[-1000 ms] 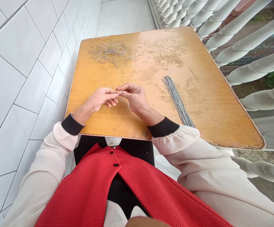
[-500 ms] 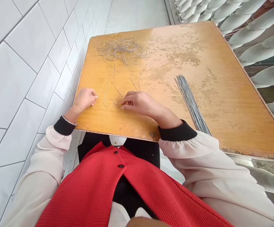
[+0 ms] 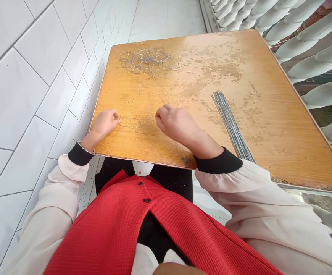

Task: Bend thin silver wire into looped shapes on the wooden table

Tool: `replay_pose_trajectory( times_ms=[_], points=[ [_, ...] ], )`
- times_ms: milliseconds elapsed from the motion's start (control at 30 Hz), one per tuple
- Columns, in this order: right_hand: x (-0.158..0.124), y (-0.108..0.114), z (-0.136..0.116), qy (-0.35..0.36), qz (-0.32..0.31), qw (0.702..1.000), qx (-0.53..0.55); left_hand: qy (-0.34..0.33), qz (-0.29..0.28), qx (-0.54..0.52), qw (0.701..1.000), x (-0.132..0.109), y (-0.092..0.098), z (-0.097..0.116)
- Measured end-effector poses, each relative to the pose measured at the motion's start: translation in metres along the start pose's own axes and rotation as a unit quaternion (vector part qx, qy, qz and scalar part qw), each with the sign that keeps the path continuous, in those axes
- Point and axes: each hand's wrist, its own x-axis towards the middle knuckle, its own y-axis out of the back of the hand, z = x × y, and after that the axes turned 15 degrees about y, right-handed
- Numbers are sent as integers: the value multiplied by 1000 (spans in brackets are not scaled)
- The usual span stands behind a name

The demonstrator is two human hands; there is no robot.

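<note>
A thin wire bent into loops (image 3: 129, 116) lies on the worn orange tabletop (image 3: 200, 76), near its left front edge. My left hand (image 3: 105, 121) rests on the table with its fingers pinched together at the left end of that wire. My right hand (image 3: 174, 123) hovers a little to the right of the wire, curled into a loose fist; what it holds, if anything, is hidden. Short loose wire pieces (image 3: 163, 98) lie just beyond it.
A tangled heap of bent wires (image 3: 147, 61) sits at the far left of the table. A bundle of straight grey wires (image 3: 230, 124) lies to the right of my right hand. A white tiled wall runs along the left, a white balustrade on the right.
My hands, first together holding a wire, moved apart. The looped wire now lies on the table by my left hand, and my right hand has lifted and curled shut.
</note>
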Motion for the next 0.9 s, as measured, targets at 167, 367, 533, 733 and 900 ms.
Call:
replay_pose_trajectory(
  times_ms=[167, 367, 533, 733, 900],
  points=[
    [7, -3, 9, -174, 221, 846, 453, -4, -8, -2, 1000, 0, -1, -1],
    [1, -34, 1, -266, 254, 697, 616, -23, 5, -10, 1000, 1, -3, -7],
    [-7, -35, -2, -252, 271, 712, 597, -64, 76, -7, 995, -6, 1, 5],
    [-13, -35, -25, -304, 256, 622, 675, -131, 31, 23, 991, -10, -3, 31],
    [-28, -12, -44, -324, 155, 601, 714, -170, 3, 65, 983, -10, -15, 32]
  ],
)
